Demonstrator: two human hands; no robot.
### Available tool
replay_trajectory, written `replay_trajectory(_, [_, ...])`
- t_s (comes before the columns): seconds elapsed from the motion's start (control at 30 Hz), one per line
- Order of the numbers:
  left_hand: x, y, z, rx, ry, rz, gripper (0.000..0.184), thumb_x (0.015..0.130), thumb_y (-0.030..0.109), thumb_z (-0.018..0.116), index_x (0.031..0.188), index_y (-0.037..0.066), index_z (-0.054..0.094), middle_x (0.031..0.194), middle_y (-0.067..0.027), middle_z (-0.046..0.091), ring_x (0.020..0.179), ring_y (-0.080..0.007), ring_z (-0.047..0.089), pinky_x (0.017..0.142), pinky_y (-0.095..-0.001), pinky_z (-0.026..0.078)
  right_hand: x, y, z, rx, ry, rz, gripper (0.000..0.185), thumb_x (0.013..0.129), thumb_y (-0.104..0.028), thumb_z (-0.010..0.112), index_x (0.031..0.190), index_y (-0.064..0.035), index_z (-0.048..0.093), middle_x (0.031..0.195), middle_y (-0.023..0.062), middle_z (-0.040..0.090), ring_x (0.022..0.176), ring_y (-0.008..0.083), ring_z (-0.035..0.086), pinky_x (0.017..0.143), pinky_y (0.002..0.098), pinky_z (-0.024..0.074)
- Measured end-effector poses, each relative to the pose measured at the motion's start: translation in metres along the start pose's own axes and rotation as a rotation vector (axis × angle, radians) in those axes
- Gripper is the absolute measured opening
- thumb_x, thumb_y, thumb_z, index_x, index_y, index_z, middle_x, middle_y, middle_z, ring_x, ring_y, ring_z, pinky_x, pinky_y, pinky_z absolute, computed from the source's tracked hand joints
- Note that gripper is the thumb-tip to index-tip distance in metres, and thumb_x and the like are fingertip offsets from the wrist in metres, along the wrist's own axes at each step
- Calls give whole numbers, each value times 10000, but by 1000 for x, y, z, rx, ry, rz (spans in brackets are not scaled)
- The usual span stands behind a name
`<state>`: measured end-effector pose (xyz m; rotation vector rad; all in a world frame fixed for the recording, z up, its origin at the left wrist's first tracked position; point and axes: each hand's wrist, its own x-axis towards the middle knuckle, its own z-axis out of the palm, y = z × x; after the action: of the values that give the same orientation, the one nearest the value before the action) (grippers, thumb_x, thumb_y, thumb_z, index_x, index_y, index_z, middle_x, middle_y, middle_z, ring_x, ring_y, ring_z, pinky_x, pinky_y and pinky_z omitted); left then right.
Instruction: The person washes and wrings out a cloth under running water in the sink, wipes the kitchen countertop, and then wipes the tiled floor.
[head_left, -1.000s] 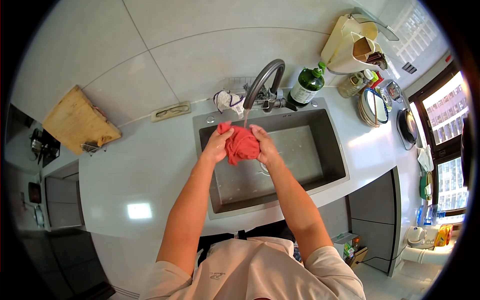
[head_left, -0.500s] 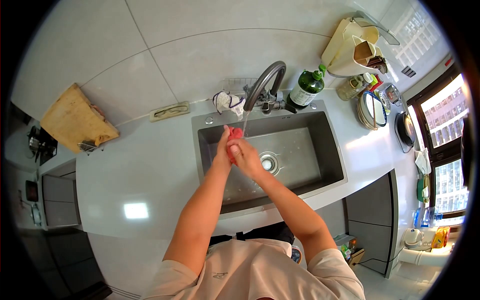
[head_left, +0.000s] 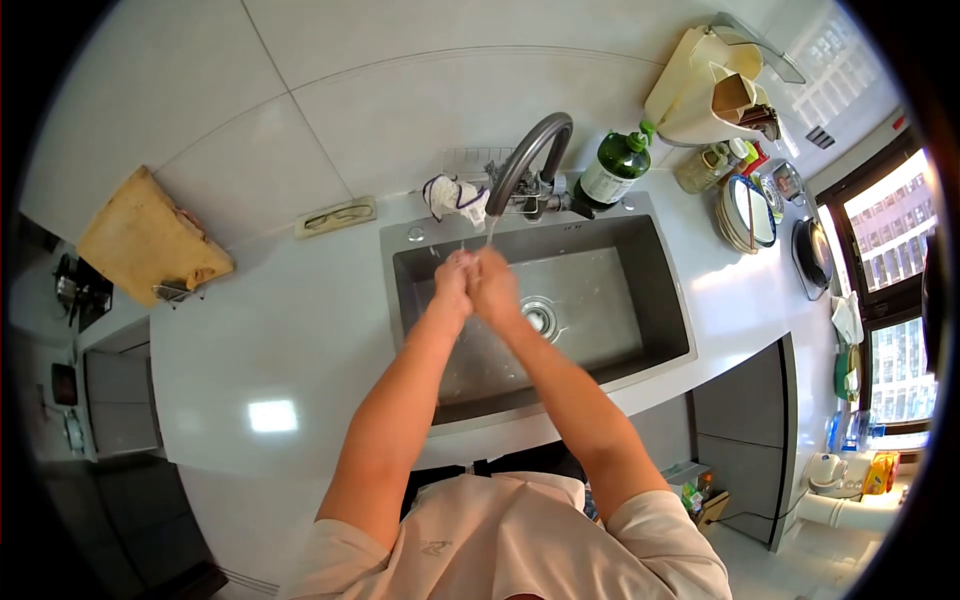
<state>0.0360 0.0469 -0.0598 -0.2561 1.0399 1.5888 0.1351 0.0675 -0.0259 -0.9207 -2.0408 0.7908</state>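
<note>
My left hand (head_left: 454, 281) and my right hand (head_left: 492, 284) are pressed together under the grey faucet (head_left: 527, 160), over the left part of the sink (head_left: 590, 300). Water runs from the spout onto them. Both hands are closed and slightly blurred, and the red cloth seen in the earlier frames is hidden between them. The drain shows just right of my right hand.
Behind the sink stand a green pump bottle (head_left: 613, 170) and a white cloth (head_left: 455, 198) with dark edging. Stacked bowls (head_left: 745, 215), jars (head_left: 703, 168) and a cream holder (head_left: 690, 95) are at the right. A cutting board (head_left: 150, 238) leans at the left.
My hands have come together from either side of the red cloth, squeezing it from a spread bundle until it no longer shows. The drain has come into fuller view.
</note>
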Motion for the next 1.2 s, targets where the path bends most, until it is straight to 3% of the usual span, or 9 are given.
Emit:
replay_trajectory(0.13, [0,3,11,-13,10,57,218,997,297,633,973,81,637,921,-56,692,806,-245,677,771,-420,581,23,-3,-17,-189,24,244,254,1073,-303,579,1091,-54,630,1021,254,643,945,502,635,783,547,520])
replay_trajectory(0.3, [11,19,-6,32,95,50,191,1033,268,586,990,102,669,916,-80,711,882,-244,703,823,-421,591,-22,-38,-13,-8,-95,-100,221,1074,-280,583,1059,-66,637,1053,237,652,958,471,650,773,537,530])
replay_trajectory(0.5, [-13,5,-14,68,-90,240,302,1089,138,509,1363,103,631,1213,-112,669,1029,-256,693,912,-463,600,30,42,-28,8,-167,412,216,1049,-240,652,1117,-36,672,1070,203,703,936,349,683,798,436,553])
replay_trajectory(0.63, [-32,27,-25,241,-25,174,310,1062,170,619,1361,87,612,1235,-110,649,1154,-252,671,930,-479,598,41,35,-58,842,-369,577,337,935,-126,760,1259,-58,697,1091,119,708,1006,290,698,913,362,556])
replay_trajectory(0.73, [-32,30,-35,303,-109,181,334,1031,133,667,1356,82,607,1292,-103,629,1148,-267,672,947,-482,592,39,40,-70,300,-502,155,431,874,-83,815,1288,-67,699,1119,151,695,1026,289,694,936,356,565])
replay_trajectory(0.83, [-37,36,-32,341,-95,212,360,1009,119,701,1350,67,599,1315,-93,612,1152,-271,669,934,-460,587,39,30,-83,-27,-475,-60,483,869,-58,818,1327,-32,667,1079,164,690,985,308,702,894,368,584])
replay_trajectory(1.03, [-30,36,-32,189,-190,63,348,1020,265,717,1328,130,625,1245,-43,656,1009,-199,662,794,-356,536,38,26,-74,167,-268,170,299,1000,-62,685,1297,-44,659,1072,150,690,876,302,704,761,380,603])
replay_trajectory(1.13, [-34,26,-28,-177,-299,-102,369,1024,409,697,1291,161,638,1204,-33,689,949,-197,648,762,-352,516,34,4,-65,716,-206,602,237,1076,-128,602,1310,-96,616,1037,60,665,707,123,637,489,280,473])
replay_trajectory(1.2, [-46,16,-11,-171,-239,-64,385,1027,464,671,1258,157,642,1189,-42,699,968,-219,658,776,-383,538,28,-29,-60,870,-42,612,228,1099,-146,557,1323,-118,589,976,41,663,644,99,592,475,258,434])
